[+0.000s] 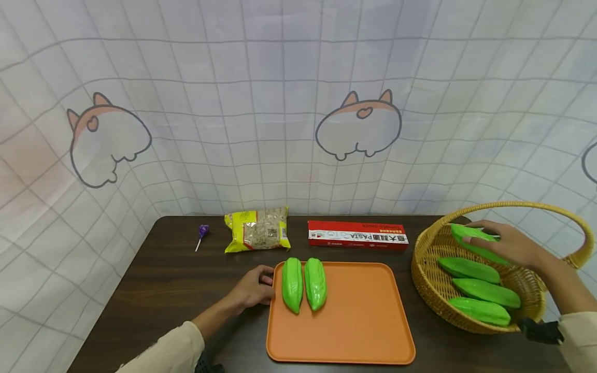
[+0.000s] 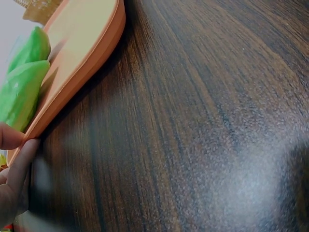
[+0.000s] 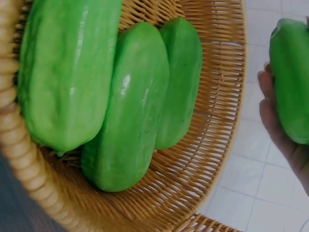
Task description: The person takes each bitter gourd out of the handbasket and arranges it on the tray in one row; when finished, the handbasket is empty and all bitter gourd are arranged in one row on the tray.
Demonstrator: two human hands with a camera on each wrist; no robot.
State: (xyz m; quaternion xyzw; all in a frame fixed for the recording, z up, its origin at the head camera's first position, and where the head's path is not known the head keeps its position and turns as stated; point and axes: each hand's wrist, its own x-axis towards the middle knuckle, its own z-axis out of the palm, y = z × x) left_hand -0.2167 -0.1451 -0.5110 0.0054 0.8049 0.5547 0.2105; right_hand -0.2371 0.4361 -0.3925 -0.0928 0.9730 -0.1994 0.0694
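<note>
My right hand point(image 1: 512, 243) grips a long green gourd point(image 1: 478, 243) above the woven basket point(image 3: 231, 96). In the right wrist view this held gourd point(image 3: 292, 82) shows at the right edge, fingers curled behind it. Three more green gourds lie side by side in the basket, one of them the middle gourd point(image 3: 128, 111). On the left, my left hand point(image 1: 254, 287) pinches the rim of an orange tray point(image 1: 359, 316), thumb above and a finger against the outside. Two gourds, a left one point(image 1: 292, 285) and a right one point(image 1: 315, 284), lie parallel at the tray's left side.
Behind the tray lie a yellow bag of grain-like food point(image 1: 258, 229) and a red pasta box point(image 1: 358, 235). A purple lollipop point(image 1: 202, 233) is at the far left of the dark wooden table point(image 1: 154, 290). The basket's tall handle point(image 1: 527, 205) arches over the right forearm's side.
</note>
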